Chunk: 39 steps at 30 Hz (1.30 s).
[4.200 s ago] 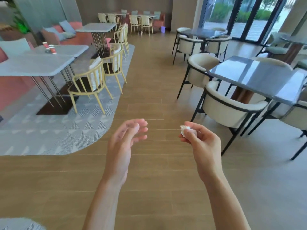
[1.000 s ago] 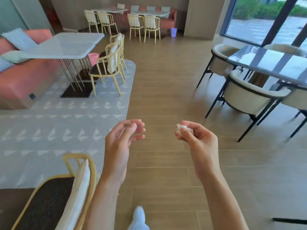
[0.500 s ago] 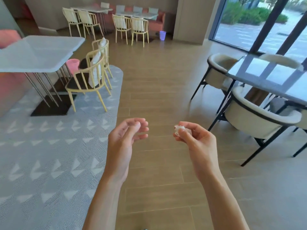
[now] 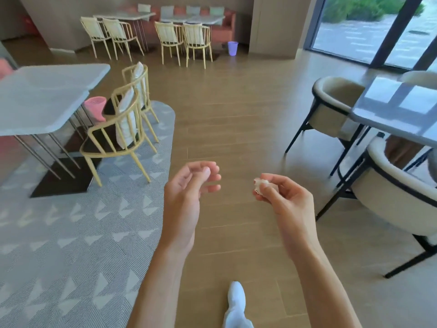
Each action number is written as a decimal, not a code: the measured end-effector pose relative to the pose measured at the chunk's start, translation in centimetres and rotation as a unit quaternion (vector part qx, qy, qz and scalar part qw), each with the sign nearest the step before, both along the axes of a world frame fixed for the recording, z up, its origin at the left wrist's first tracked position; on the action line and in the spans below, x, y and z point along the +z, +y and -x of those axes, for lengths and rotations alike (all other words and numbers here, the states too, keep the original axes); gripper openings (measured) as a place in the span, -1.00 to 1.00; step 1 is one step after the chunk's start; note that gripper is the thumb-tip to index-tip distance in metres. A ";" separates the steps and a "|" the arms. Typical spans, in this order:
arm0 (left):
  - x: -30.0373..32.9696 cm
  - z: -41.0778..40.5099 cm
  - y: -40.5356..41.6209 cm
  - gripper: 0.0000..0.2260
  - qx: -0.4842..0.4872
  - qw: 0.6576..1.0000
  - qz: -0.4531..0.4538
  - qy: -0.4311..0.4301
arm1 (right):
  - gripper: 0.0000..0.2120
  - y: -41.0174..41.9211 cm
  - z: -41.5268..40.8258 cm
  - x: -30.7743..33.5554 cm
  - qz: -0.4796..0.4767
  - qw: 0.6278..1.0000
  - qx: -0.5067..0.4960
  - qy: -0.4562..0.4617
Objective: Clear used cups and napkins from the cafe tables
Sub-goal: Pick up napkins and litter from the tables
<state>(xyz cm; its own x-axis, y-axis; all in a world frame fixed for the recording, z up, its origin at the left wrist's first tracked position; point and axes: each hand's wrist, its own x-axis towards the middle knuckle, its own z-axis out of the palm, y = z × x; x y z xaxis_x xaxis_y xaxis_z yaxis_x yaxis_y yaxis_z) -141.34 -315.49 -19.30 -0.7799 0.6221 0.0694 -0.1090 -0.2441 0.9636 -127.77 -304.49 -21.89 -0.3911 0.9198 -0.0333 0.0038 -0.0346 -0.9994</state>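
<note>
A white-socked foot steps onto the wood floor below and between the two forearms. Both hands are held out above the floor, apart from each other. The left hand is empty, its fingers loosely curled with the thumb lying against them. The right hand pinches a small crumpled white napkin between thumb and fingertips; the wad pokes out at the hand's left edge, on the side facing the left hand.

Left of the left hand lies a grey rug with pale triangles. Beyond it on that side a yellow chair with a white cushion stands at a pale table, and a second yellow chair stands just behind it. A pink bin sits under the table's edge.

Right of the right hand a cream armchair with black legs stands at a glossy dark table; another armchair is beyond it.

Far ahead of the hands, four yellow chairs are drawn up to pale tables along a bench, and a lilac bin stands on the floor to their right. A window shows greenery far to the right.
</note>
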 end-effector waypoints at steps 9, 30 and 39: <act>1.8 16.3 17.6 -0.86 0.028 1.000 -0.006 0.014 | -0.94 19.0 17.9 2.6 -0.020 0.999 0.030 0.007; 3.1 64.2 47.9 -0.85 0.010 0.999 -0.047 0.003 | -0.89 49.8 64.8 4.8 -0.038 0.999 0.020 0.022; 0.0 79.1 60.3 -0.84 0.005 0.999 -0.032 -0.023 | -0.89 62.8 79.8 0.8 0.048 0.995 0.030 0.079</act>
<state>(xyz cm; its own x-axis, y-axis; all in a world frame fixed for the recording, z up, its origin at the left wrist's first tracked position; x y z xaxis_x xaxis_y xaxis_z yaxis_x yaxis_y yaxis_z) -220.44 -255.15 -19.31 -0.7894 0.6097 0.0718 -0.1508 -0.3060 0.9400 -207.54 -241.72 -21.10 -0.4525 0.8901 -0.0544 -0.1484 -0.1354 -0.9796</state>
